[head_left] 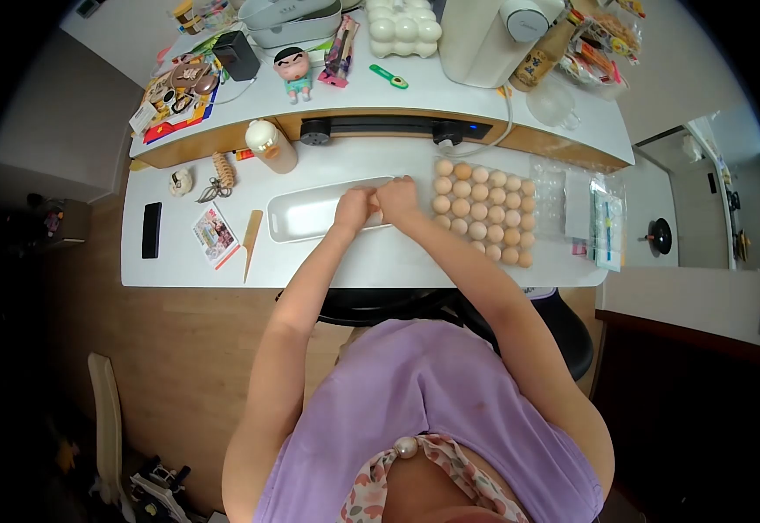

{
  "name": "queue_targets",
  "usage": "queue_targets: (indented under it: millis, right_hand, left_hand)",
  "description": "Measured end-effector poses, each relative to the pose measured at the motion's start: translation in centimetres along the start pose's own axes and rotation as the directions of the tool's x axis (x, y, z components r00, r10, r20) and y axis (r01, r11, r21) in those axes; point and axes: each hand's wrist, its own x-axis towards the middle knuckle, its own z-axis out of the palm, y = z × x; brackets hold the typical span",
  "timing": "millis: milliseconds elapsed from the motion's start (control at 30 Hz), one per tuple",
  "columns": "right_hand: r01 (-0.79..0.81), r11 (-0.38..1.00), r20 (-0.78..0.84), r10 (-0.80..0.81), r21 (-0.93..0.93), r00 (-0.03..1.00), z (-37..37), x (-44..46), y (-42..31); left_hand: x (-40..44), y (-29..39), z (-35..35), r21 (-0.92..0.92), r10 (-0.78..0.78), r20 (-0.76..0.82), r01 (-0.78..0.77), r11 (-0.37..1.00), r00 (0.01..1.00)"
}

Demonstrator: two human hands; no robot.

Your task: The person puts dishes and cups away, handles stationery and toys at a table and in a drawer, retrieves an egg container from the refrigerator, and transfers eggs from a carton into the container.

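Observation:
A long white tray (pixel 297 218) lies on the white table in front of me. Both of my hands are together over its right end. My left hand (pixel 356 209) is closed, its fingers curled toward the other hand. Close beside it, my right hand (pixel 399 199) is also closed, above the tray's right end. Whatever the fingers hold, if anything, is hidden by the hands. Just right of my right hand, several brown eggs (pixel 478 211) sit in rows in a clear plastic carton.
Left of the tray lie a comb (pixel 252 240), a printed card (pixel 216 235) and a black phone (pixel 151 230). A bottle (pixel 272 146) stands behind the tray. Clear plastic packaging (pixel 563 187) lies right of the eggs. A raised shelf (pixel 449 100) with many items runs along the back.

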Motion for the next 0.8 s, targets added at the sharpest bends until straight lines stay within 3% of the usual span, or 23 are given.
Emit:
queue_targets:
  millis: [167,267,400,500,567,667,767,800]
  right_hand:
    - [0.089,0.996,0.037,-0.088,-0.027,0.995,-1.0,-1.0,0.7]
    - [0.047,0.994,0.022,-0.045,-0.102,0.999,-0.6,-1.2,0.3]
    - [0.055,0.997,0.039,-0.053,-0.061,0.998,-0.3,-1.6,0.4]
    - [0.066,0.996,0.036,-0.064,-0.052,0.997,-0.1,-1.9,0.6]
    - [0.065,0.995,0.046,-0.062,-0.072,0.997,0.0,-2.0,0.6]
    - [0.062,0.998,-0.035,-0.063,-0.033,0.997,1.4,-1.9,0.9]
    - [0.162,0.979,-0.077,-0.154,0.122,0.985,2.2,-1.7,2.1]
    - [0.232,0.940,-0.164,-0.195,0.249,0.967,2.3,-1.8,3.0]
  left_hand:
    - [0.0,1.0,-0.1,0.069,0.066,-0.011,-0.066,0.995,0.998]
    - [0.0,0.8,0.6,0.070,0.095,-0.030,-0.093,0.993,0.995]
    - [-0.2,1.0,0.7,0.049,0.117,-0.026,-0.116,0.992,0.993]
    - [-0.5,2.3,0.0,-0.096,0.001,0.020,0.001,0.995,1.000]
    - [-0.4,1.8,0.3,-0.103,0.006,0.028,-0.003,0.995,1.000]
    - [-0.3,0.5,1.1,-0.156,0.000,0.050,0.007,0.988,0.999]
    - [-0.3,0.0,1.3,-0.234,-0.031,0.091,0.052,0.971,0.995]
    - [-0.3,0.0,1.3,-0.259,-0.044,0.106,0.071,0.963,0.993]
